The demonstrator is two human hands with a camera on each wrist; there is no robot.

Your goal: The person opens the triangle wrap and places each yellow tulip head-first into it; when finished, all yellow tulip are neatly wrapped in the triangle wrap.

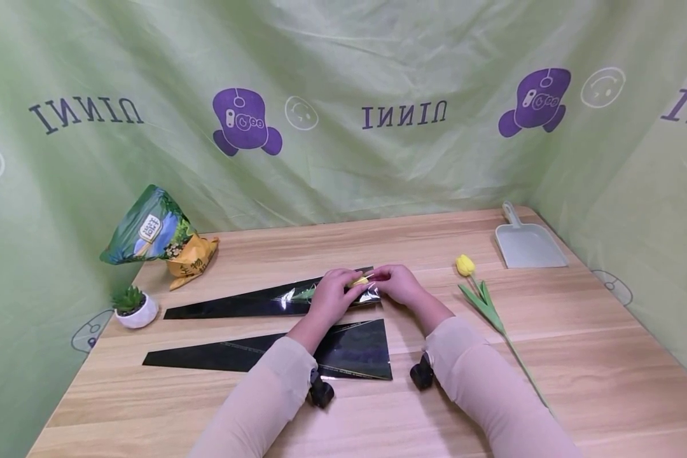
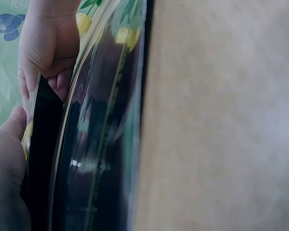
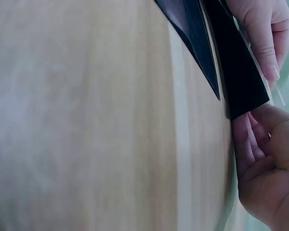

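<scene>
A black tapered flower sleeve with a clear, shiny front lies across the table, a yellow tulip inside or against its wide end. Green leaves show through the film. My left hand pinches the tulip near its bloom, thumb toward me. At the sleeve's right-hand edge, my right hand grips the wide opening; the right wrist view shows its thumb and fingers at the black edge. Nearer to me lies a second black sleeve, flat, partly under my left forearm.
Another yellow tulip with a long stem lies right of my right arm. A grey dustpan sits at the back right. On the left stand a colourful bag and a small potted succulent. Green printed cloth walls the table.
</scene>
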